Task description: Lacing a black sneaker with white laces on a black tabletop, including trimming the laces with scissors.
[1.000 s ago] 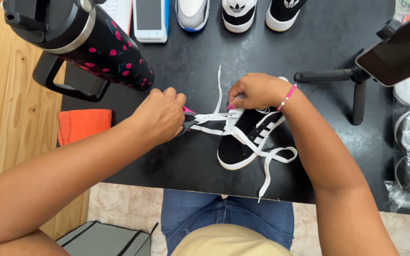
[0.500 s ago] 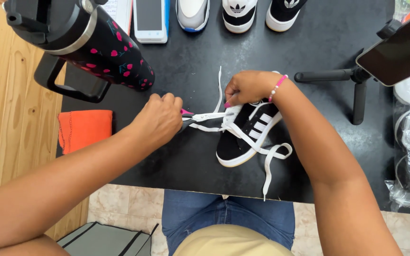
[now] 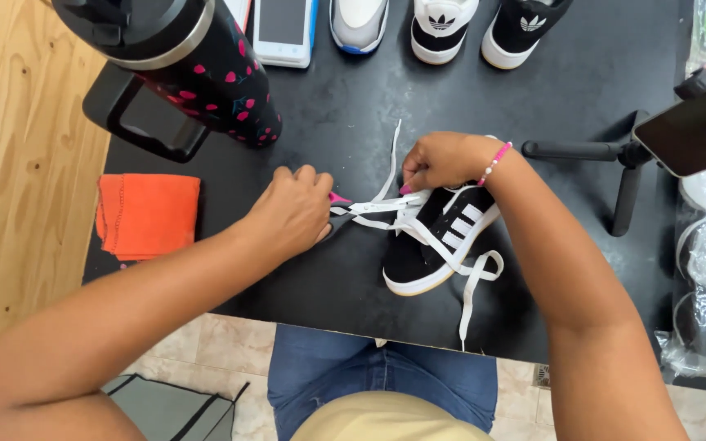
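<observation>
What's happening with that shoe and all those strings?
A person sits at a black table working on a black shoe with white stripes. The left hand pinches one end of a white lace and pulls it sideways, while the right hand grips the lace at the top of the shoe. More lace trails loose off the table's near edge. A spotted black bottle and an orange cloth sit to the left.

The left hand (image 3: 292, 214) and right hand (image 3: 443, 161) are pinching white flat laces (image 3: 382, 206) of the black suede sneaker (image 3: 435, 245) on the black table (image 3: 353, 106).
</observation>
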